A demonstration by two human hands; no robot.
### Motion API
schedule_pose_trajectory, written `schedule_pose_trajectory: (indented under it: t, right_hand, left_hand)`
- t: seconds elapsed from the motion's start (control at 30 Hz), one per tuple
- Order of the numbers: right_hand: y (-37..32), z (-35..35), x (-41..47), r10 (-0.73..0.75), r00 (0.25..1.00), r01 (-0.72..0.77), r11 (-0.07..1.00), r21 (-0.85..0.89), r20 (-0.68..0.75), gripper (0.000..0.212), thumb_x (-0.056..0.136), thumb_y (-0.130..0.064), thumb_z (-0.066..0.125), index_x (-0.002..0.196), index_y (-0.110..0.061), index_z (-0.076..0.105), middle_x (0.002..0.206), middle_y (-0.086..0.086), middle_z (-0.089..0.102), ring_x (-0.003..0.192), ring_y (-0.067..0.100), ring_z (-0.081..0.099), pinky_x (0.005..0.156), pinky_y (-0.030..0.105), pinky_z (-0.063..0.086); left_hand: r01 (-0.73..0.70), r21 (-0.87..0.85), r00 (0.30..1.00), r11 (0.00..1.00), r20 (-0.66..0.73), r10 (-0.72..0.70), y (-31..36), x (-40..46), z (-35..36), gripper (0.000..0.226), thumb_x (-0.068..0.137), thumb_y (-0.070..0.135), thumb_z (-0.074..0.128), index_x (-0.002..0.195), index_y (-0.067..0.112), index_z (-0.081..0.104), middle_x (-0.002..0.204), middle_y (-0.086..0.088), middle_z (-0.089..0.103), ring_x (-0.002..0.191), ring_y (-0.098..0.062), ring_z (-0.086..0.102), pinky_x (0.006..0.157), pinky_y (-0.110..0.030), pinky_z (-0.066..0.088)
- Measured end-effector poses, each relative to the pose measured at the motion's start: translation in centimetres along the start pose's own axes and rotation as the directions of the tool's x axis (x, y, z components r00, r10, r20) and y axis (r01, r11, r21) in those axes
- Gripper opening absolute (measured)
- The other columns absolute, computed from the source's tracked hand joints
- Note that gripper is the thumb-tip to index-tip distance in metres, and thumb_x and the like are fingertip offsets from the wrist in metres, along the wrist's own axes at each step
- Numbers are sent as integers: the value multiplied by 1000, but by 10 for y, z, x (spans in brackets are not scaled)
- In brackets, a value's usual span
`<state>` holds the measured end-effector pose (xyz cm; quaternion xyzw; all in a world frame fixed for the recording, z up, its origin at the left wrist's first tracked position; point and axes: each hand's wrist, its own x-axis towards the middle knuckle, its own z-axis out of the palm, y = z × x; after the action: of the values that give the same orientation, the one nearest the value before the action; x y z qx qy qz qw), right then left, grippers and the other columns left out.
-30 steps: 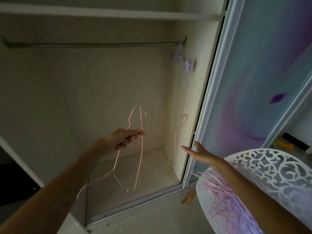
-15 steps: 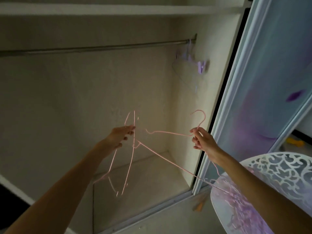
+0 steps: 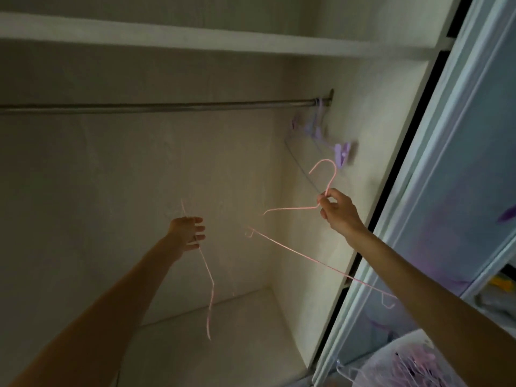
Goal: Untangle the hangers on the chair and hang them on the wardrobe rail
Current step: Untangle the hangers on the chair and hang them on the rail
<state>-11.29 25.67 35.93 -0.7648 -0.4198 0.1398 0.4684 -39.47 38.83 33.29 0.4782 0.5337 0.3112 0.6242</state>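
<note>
Now each hand (image 3: pixel 186 229) (image 3: pixel 339 210) grips a pink hanger (image 3: pixel 290 209).

A metal wardrobe rail (image 3: pixel 167 107) carries purple hangers (image 3: pixel 318 127) at its right end.

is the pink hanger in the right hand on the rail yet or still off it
Off. The right hand pinches the pink hanger at its neck, hook up, below the rail.

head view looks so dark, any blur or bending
Head view: dim and grainy, brighter at the right; the thin pink wire hanger in the right hand reads clearly, the one in the left hand is faint; the metal wardrobe rail bows slightly.
</note>
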Motion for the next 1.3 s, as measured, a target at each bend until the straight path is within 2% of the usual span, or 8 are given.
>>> schedule_pose_trajectory:
  t: [0.23, 0.37, 0.53, 0.8, 1.0, 1.1, 1.17, 1.3]
  right_hand:
    - [-58, 19, 63, -98, 977, 67, 984, -163, -189, 27, 99, -24, 39, 109, -8, 58, 107, 14, 65, 101, 32, 61, 81, 34, 43]
    - [-95, 27, 105, -190, 946, 117, 956, -269, -264, 27, 99, -21, 38, 111, -6, 56, 107, 19, 65, 101, 35, 61, 78, 36, 45]
    - [-135, 43, 157, -233, 927, 108, 916, -386, -295, 29, 99, -21, 37, 114, -7, 56, 110, 19, 65, 104, 35, 61, 83, 38, 47]
    - [-117, 72, 204, -89, 995, 68, 946, -316, -51, 27, 96, -22, 39, 111, -6, 56, 110, 17, 66, 106, 31, 62, 91, 43, 50]
    - [-97, 67, 208, -9, 993, 40, 963, -268, 115, 9, 91, -19, 53, 99, -15, 53, 110, 17, 66, 103, 35, 62, 90, 48, 50]
    - [-106, 52, 199, -193, 980, 143, 844, -516, -43, 50, 96, -33, 46, 136, -7, 34, 133, 15, 52, 117, 34, 54, 92, 40, 45]
    - [-115, 39, 193, -421, 899, 288, 771, -568, -117, 60, 93, -30, 53, 142, -9, 26, 137, 13, 46, 119, 31, 51, 88, 39, 46]
    - [-127, 27, 211, -631, 767, 497, 465, -732, 120, 55, 93, -24, 52, 143, -14, 31, 136, 11, 41, 117, 28, 47, 86, 37, 44]
  left_hand:
    - [-73, -212, 996, 975, 34, 81, 37, 43, 22, 26, 102, 12, 30, 114, 5, 52, 133, -24, 51, 86, -29, 58, 68, -32, 46]
    - [-51, -268, 993, 962, 93, 79, 68, 66, 33, 35, 102, 17, 33, 128, -1, 49, 135, -21, 51, 120, -35, 53, 86, -41, 45]
    - [-4, -314, 987, 949, 149, 54, 96, 82, 47, 37, 102, 18, 33, 131, -1, 47, 136, -16, 51, 121, -31, 51, 98, -42, 40]
    - [-25, -253, 982, 967, 175, 72, 114, 98, 66, 36, 103, 18, 31, 129, 3, 50, 136, -13, 52, 124, -32, 50, 100, -41, 39]
    - [-20, -331, 974, 943, 208, 93, 115, 103, 69, 28, 103, 17, 31, 115, 5, 54, 136, -17, 51, 102, -28, 53, 79, -36, 46]
    - [-2, -330, 970, 944, 230, 83, 115, 107, 68, 28, 102, 17, 33, 90, 8, 56, 135, -18, 52, 99, -29, 56, 85, -41, 46]
    - [5, -333, 968, 943, 239, 79, 116, 111, 67, 28, 102, 16, 33, 87, 8, 55, 135, -18, 52, 104, -30, 54, 92, -43, 43]
    - [9, -345, 970, 939, 230, 75, 123, 118, 66, 29, 102, 16, 33, 86, 7, 55, 131, -18, 53, 96, -30, 58, 92, -43, 42]
